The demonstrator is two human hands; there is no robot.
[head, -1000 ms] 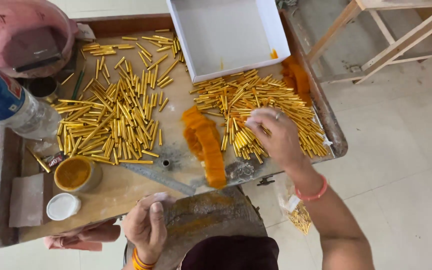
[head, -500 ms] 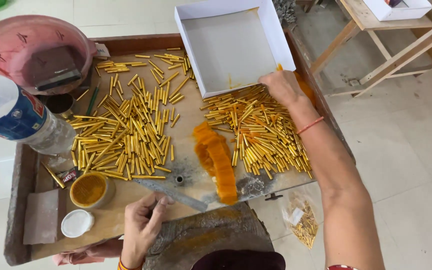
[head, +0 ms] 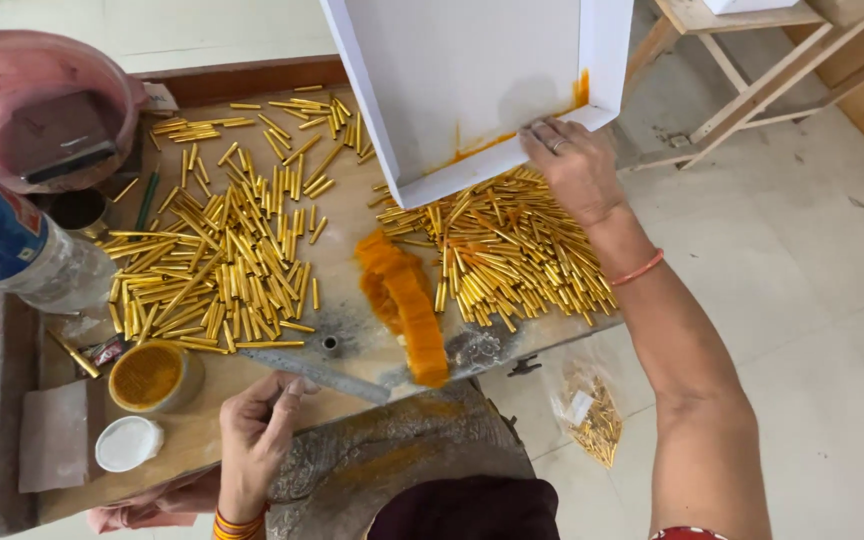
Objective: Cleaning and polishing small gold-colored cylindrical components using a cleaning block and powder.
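Head view: the right hand [head: 574, 170] holds tight the bottom edge of the tipped white box [head: 472, 80], gold tubes [head: 512, 250] piled just below it, while the left hand [head: 257, 430] rests loosely curled, holding nothing.

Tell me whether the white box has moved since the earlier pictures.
Yes. The white box lay flat at the tray's far edge; now the right hand grips its rim and has tipped it up toward the person, over the right pile of gold tubes.

Pink basin [head: 22, 75] at far left corner, dark block inside. Plastic bottle [head: 12, 250] on its side. Small round tin [head: 149, 377] of yellow paste; white lid [head: 127, 443] just beside. Wooden frame [head: 752, 60] on floor.
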